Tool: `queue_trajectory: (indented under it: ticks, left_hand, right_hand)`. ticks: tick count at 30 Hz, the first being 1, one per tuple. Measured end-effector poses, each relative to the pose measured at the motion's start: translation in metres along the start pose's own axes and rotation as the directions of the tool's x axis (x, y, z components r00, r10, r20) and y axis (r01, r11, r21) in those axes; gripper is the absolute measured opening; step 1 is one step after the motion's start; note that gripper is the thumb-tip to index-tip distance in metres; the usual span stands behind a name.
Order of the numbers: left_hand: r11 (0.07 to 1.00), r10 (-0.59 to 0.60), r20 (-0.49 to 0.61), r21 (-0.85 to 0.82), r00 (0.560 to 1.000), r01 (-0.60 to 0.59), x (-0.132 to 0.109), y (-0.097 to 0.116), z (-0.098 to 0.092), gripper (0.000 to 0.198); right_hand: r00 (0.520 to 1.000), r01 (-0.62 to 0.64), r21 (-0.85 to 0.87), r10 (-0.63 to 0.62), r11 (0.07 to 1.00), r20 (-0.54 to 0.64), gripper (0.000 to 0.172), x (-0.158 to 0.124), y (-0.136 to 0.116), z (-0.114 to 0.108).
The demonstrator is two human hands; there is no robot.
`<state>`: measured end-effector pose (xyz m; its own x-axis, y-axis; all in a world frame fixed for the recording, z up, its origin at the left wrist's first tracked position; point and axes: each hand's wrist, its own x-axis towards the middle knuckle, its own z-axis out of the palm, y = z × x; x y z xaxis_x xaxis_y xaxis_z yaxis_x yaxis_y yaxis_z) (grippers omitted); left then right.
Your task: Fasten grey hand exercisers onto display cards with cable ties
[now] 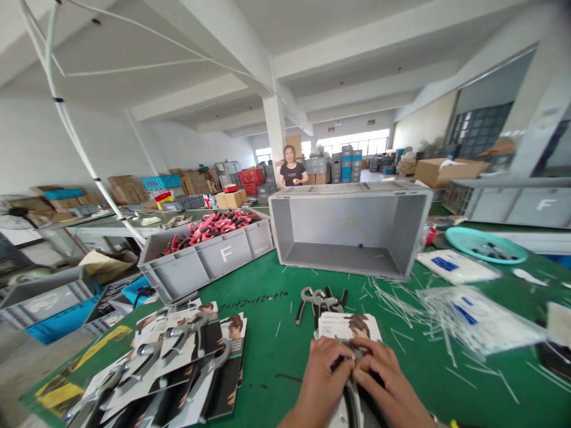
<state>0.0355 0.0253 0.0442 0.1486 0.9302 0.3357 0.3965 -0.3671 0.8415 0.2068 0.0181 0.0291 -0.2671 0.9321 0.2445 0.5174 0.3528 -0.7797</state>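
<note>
Black-handled tool: in work, over printed cards, between 2 hands.
Left hand, right hand: fingertips bunched, pinching its metal head.
Carded pile: left side, apparently done.
Loose tools: beyond cards, seemingly awaiting carding.

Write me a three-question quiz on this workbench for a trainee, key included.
1. True or false: the left hand and the right hand both touch a black-handled tool.
2. Which colour is the round tray on the right? A) red B) turquoise C) yellow
3. Fill in: the gray crate heaped with red-handled tools bears the large letter ___.

Key: 1. True. 2. B. 3. F.
</note>
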Motion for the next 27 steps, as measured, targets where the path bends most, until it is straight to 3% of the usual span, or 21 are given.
queue_trajectory:
  ticks: [5,10,21,27]
  left_hand:
    - [0.998,-0.006,0.008,-0.064,1.000,0.006,0.000,-0.006,0.001,0.013]
    - [0.994,0.048,0.030,-0.102,0.998,-0.045,0.000,-0.013,0.002,0.011]
    - [0.974,-0.024,-0.025,-0.228,0.999,0.018,-0.004,-0.009,0.002,0.010]
    - [0.960,0.038,0.085,-0.281,0.996,-0.013,-0.005,-0.009,-0.006,0.018]
  right_hand:
    - [0.998,0.045,-0.033,-0.043,0.998,0.046,0.031,-0.002,0.000,-0.002]
    - [0.999,0.043,0.002,-0.043,0.999,-0.017,0.027,-0.004,-0.005,-0.001]
    - [0.999,0.029,0.031,-0.028,0.999,-0.017,0.029,-0.005,-0.004,0.001]
    - [0.999,0.009,0.064,-0.007,0.998,-0.042,0.031,-0.004,-0.008,0.002]
